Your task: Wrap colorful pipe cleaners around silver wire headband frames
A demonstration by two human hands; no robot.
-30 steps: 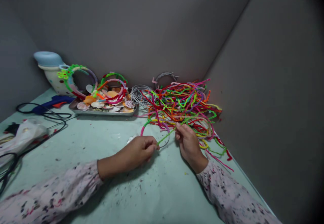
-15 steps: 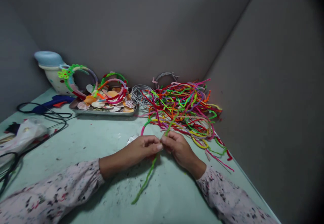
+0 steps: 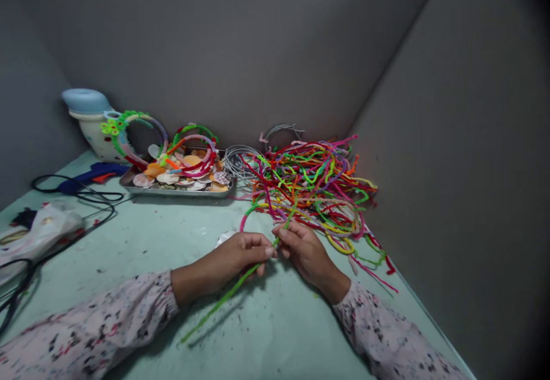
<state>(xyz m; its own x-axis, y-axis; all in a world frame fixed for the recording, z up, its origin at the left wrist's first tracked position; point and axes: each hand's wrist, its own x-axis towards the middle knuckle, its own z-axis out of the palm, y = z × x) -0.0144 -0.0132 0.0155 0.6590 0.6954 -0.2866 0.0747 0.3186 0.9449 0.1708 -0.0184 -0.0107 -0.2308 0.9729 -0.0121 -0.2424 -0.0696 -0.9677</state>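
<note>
A fuzzy green pipe cleaner (image 3: 234,290) runs diagonally between my hands, one long end trailing down to the left over the table. My left hand (image 3: 240,257) pinches it between thumb and fingers near its middle. Just to the right, my right hand (image 3: 302,249) grips it a little higher up, with a short end poking above the fingertips. A small gap with pipe cleaner showing lies between the two hands. Behind them is a tangled heap of coloured pipe cleaners (image 3: 318,176). A pink and green curved band (image 3: 246,216) is partly hidden behind my left hand.
A metal tray (image 3: 180,192) of seashells stands at the back, with wrapped hoops (image 3: 163,133) on and beside it. Coiled grey wire (image 3: 240,161) lies next to it. On the left are a cup with a blue lid (image 3: 88,102), a blue tool (image 3: 92,175), black cable (image 3: 107,214) and a plastic bag (image 3: 55,222).
The lower end of the green pipe cleaner has swung left and looks straighter. My hands have drawn slightly apart, showing a bit of it between them.
</note>
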